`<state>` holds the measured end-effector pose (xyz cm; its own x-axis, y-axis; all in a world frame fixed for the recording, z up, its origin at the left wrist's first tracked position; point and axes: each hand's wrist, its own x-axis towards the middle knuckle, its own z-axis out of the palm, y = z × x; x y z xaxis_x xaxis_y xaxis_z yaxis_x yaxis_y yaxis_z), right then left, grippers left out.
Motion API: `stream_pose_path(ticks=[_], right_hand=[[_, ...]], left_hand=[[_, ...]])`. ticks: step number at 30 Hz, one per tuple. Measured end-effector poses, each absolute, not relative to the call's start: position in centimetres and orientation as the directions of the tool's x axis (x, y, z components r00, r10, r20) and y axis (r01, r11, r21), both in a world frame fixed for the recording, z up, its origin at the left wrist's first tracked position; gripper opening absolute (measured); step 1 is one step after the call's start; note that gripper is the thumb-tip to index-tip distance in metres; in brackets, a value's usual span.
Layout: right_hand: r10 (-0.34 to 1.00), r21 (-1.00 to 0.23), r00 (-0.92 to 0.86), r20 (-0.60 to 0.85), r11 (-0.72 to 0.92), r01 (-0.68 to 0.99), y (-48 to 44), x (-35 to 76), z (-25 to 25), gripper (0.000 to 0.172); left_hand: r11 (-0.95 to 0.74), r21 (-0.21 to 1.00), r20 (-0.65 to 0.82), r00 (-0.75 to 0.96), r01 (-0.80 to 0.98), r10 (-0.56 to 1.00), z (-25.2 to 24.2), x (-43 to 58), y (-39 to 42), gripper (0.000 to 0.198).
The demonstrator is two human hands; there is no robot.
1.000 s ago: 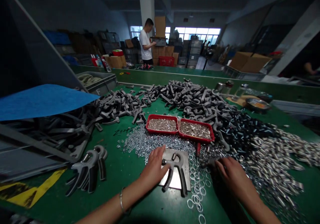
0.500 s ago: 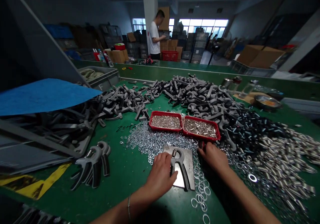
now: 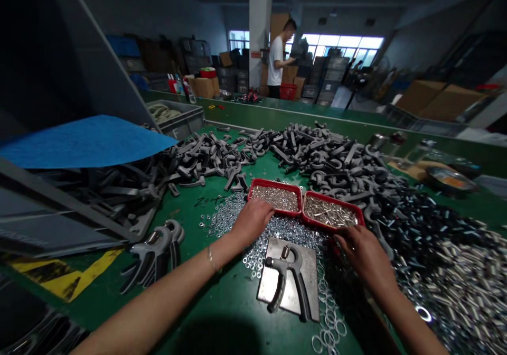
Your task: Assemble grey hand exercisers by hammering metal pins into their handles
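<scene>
A grey-and-black hand grip strengthener [image 3: 302,291] lies on a square metal plate [image 3: 266,286] in front of me, with no hand on it. My left hand [image 3: 253,222] is at the front edge of the left red tray [image 3: 295,213], over a spread of small washers [image 3: 225,212]. Its fingers are drawn together, and what they hold, if anything, is hidden. By the front right corner of the right red tray [image 3: 361,218], my right hand [image 3: 366,252] is closed with curled fingers. Something dark reddish shows beneath them, too dim to name.
Grey handle parts [image 3: 317,154] are heaped behind the trays. Black-handled screws [image 3: 423,223] and metal cylinders [image 3: 471,276] lie right; large rings [image 3: 328,339] lie near the plate. More grip strengtheners [image 3: 154,254] stand left beside a grey crate [image 3: 79,233]. A person [image 3: 277,62] stands beyond the bench.
My left hand has let go of the grip strengthener and moved forward to the left tray's edge. My right hand stays by the right tray. The view has shifted.
</scene>
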<state>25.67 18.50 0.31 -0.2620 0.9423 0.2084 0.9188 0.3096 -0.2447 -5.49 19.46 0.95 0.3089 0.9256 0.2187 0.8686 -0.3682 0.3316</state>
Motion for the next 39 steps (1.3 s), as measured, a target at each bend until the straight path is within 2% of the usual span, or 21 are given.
stream_pose_path(ticks=[2, 5, 10, 16, 21, 24, 26, 30, 34, 36, 39], right_hand=[[0.892, -0.181, -0.381, 0.242, 0.428, 0.886, 20.4, 22.4, 1.4, 0.024], [0.848, -0.129, -0.481, 0.223, 0.515, 0.848, 24.3, 17.3, 2.0, 0.022], [0.827, -0.087, -0.544, 0.14, 0.558, 0.825, 29.4, 13.7, 0.6, 0.013], [0.857, -0.169, -0.499, 0.129, 0.515, 0.84, 30.2, 13.9, -0.6, 0.019], [0.883, -0.342, -0.423, 0.206, 0.47, 0.814, 29.8, 14.4, 0.1, 0.011], [0.875, -0.447, -0.417, 0.245, 0.484, 0.752, 26.7, 16.1, 0.2, 0.012], [0.866, -0.502, -0.433, 0.25, 0.498, 0.707, 23.1, 17.5, -0.3, 0.012], [0.827, -0.567, -0.516, 0.222, 0.54, 0.622, 15.2, 18.9, -2.0, 0.011], [0.791, -0.565, -0.548, 0.272, 0.592, 0.574, 11.8, 18.7, -3.8, 0.01], [0.79, -0.553, -0.535, 0.299, 0.601, 0.577, 11.7, 18.4, -4.4, 0.01], [0.785, -0.538, -0.528, 0.324, 0.612, 0.579, 12.2, 18.2, -4.7, 0.01]], left_hand=[[-0.343, 0.264, 0.219, 0.29, 0.902, 0.932, 1.7, -6.4, 24.0, 0.019], [-0.328, 0.234, 0.189, 0.289, 0.915, 0.939, 1.6, -6.8, 28.3, 0.016], [-0.312, 0.262, 0.208, 0.262, 0.913, 0.942, -0.3, -7.1, 28.7, 0.018], [-0.279, 0.461, 0.253, 0.177, 0.842, 0.951, -0.2, -7.4, 27.7, 0.014], [-0.308, 0.649, 0.264, 0.173, 0.695, 0.949, 0.1, -6.9, 24.0, 0.01], [-0.214, 0.849, 0.161, 0.149, 0.483, 0.976, -0.6, -7.3, 19.6, 0.014], [-0.112, 0.932, 0.071, 0.131, 0.345, 0.989, -1.1, -7.7, 16.8, 0.014], [0.003, 0.978, -0.017, 0.069, 0.21, 0.997, -1.5, -7.5, 13.2, 0.016], [0.125, 0.992, -0.125, 0.108, 0.008, 0.986, -1.4, -5.3, 11.5, 0.02], [0.151, 0.988, -0.153, 0.142, 0.027, 0.978, -1.6, -4.2, 11.0, 0.018], [-0.006, 0.955, -0.037, 0.14, 0.297, 0.989, -2.0, -2.9, 10.6, 0.01]])
